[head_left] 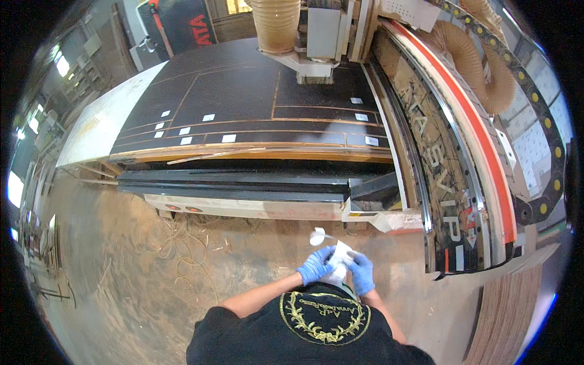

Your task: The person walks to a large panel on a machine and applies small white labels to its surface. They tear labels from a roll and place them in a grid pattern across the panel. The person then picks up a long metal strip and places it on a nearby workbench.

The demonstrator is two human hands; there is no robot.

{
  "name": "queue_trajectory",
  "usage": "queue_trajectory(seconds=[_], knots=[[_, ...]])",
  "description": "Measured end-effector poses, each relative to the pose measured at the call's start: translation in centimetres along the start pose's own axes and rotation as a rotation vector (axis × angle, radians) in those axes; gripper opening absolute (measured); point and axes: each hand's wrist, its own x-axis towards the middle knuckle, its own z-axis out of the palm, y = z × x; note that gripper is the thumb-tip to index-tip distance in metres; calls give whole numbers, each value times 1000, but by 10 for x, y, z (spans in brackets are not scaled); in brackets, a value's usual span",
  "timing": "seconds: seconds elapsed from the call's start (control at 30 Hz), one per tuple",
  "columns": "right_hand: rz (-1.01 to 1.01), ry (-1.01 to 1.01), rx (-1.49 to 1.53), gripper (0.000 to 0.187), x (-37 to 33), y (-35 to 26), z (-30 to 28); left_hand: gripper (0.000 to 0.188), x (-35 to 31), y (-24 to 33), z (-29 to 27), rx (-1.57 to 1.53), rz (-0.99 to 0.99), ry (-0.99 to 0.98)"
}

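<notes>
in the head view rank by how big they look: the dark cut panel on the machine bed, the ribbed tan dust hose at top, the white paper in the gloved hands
1. dark cut panel
2. ribbed tan dust hose
3. white paper, smallest, though it is nearest the camera, between the left hand and right hand

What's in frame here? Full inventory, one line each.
dark panel: one, black with cut lines, on the machine bed ahead
label stickers: about ten, white, spread over the panel
machine bed frame: one, black and pale, under the panel
cutting head: one, grey, above the panel's far edge
dust hoses: two, tan ribbed, at top
gantry rail: one, red and white curved, at right
cable chain: one, black with yellow dots, far right
floor: dusty tan, thin shavings lying on it
white sheets: small bunch, between the hands
left hand: blue glove, on the sheets
right hand: blue glove, on the sheets
</notes>
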Motion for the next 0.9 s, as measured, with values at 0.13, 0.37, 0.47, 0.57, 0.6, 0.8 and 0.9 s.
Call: queue_trajectory(seconds=[0.13,0.37,0.47,0.57,0.6,0.8,0.9], knots=[[191,161,334,24,-45,33,-61,54,-1,3,73,-110,-88,-203],[166,191,491,27,-95,64,-142,63,1,-12,180,25,-66,-249],[210,146,339,26,-103,85,-186,62,-6,-5,215,35,-17,-229],[247,139,260,13,-107,118,-226,57,-9,-11,254,59,-43,-146],[173,131,417,19,-112,109,-220,55,-11,8,256,43,-78,-141],[70,5,-54,18,-94,32,-166,50,-36,-9,220,243,140,316],[-322,-115,-173,22,-76,-11,-103,51,-51,1,153,-177,125,299]])
